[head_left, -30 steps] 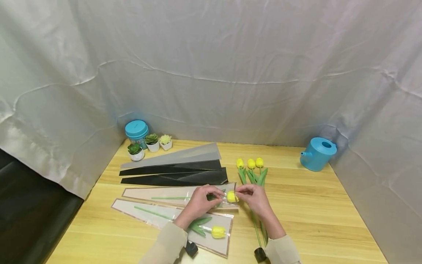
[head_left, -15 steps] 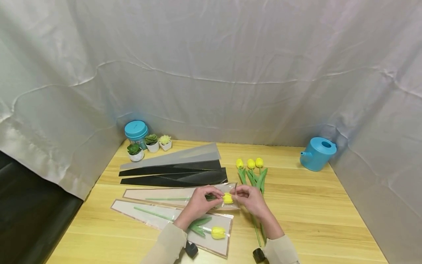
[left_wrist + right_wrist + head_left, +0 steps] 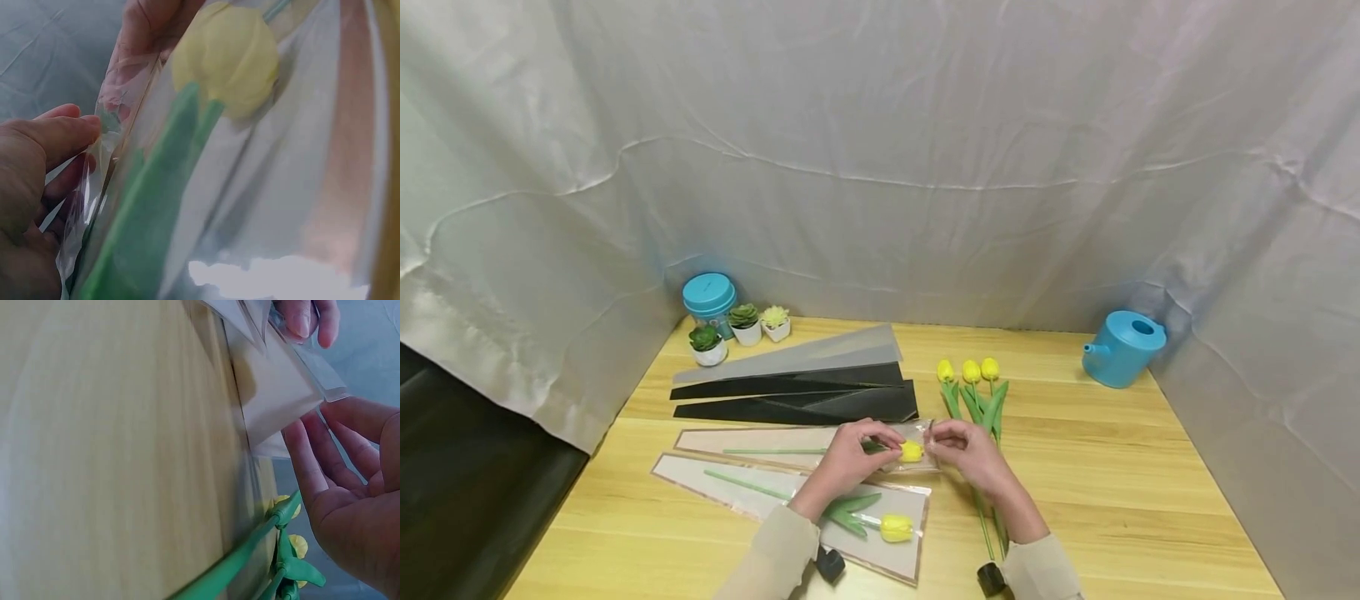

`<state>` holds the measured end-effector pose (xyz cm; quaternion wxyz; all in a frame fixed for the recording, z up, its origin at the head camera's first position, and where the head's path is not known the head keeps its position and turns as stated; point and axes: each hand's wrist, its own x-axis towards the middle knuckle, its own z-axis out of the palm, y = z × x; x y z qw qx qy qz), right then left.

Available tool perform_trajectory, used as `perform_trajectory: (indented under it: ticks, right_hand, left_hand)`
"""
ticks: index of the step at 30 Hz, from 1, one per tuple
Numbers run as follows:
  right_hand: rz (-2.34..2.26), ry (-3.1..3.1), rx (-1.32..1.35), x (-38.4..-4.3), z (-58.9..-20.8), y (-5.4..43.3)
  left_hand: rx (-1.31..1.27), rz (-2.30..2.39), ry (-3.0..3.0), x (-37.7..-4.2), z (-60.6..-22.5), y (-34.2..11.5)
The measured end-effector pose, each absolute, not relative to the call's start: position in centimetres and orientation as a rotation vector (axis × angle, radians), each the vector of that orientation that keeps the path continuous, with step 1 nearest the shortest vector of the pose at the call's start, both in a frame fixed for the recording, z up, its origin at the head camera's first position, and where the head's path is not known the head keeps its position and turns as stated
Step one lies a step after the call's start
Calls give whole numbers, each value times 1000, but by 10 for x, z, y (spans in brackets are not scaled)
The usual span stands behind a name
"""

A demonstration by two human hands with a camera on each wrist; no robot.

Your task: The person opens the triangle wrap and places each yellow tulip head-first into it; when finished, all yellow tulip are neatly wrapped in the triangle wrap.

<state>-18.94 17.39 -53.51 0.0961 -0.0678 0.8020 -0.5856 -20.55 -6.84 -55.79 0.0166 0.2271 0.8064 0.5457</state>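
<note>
A yellow tulip (image 3: pixel 912 452) with green leaves lies inside a tapered flower sleeve (image 3: pixel 760 439), clear film in front and pale backing behind. My left hand (image 3: pixel 853 454) pinches the sleeve's clear film beside the bloom; in the left wrist view its thumb (image 3: pixel 75 134) and a finger gather the plastic. At the wide end, my right hand (image 3: pixel 973 450) pinches the edge, its fingertips at the corner of the backing (image 3: pixel 281 406) in the right wrist view. Below my left forearm lies a second sleeve with another tulip (image 3: pixel 897 528).
Several loose yellow tulips (image 3: pixel 972 372) lie partly under my right hand. Black sleeves (image 3: pixel 797 406) and a grey sleeve (image 3: pixel 820 352) are spread behind. Small potted succulents (image 3: pixel 745 325) and a blue canister (image 3: pixel 710 296) stand back left, a blue watering can (image 3: pixel 1123 350) back right.
The tulip bloom has slid left, further into the sleeve, toward my left hand. My right hand has shifted slightly left and now grips the sleeve's wide edge. The left hand has barely moved.
</note>
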Motion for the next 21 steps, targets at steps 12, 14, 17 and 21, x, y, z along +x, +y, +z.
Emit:
perform_trajectory:
  ticks: [12, 14, 17, 21]
  right_hand:
    - [-1622, 2578, -76, -188, -524, 183]
    - [-1613, 2596, -52, -186, -519, 189]
    - [-1609, 2613, -31, -184, -513, 199]
    - [-1594, 2662, -8, -182, -509, 217]
  left_hand:
    - [785, 1613, 2554, -209, -554, -78]
    - [790, 1611, 2560, -210, -553, -81]
    - [789, 1606, 2568, -210, -553, -86]
    - [789, 1590, 2572, -211, -552, -92]
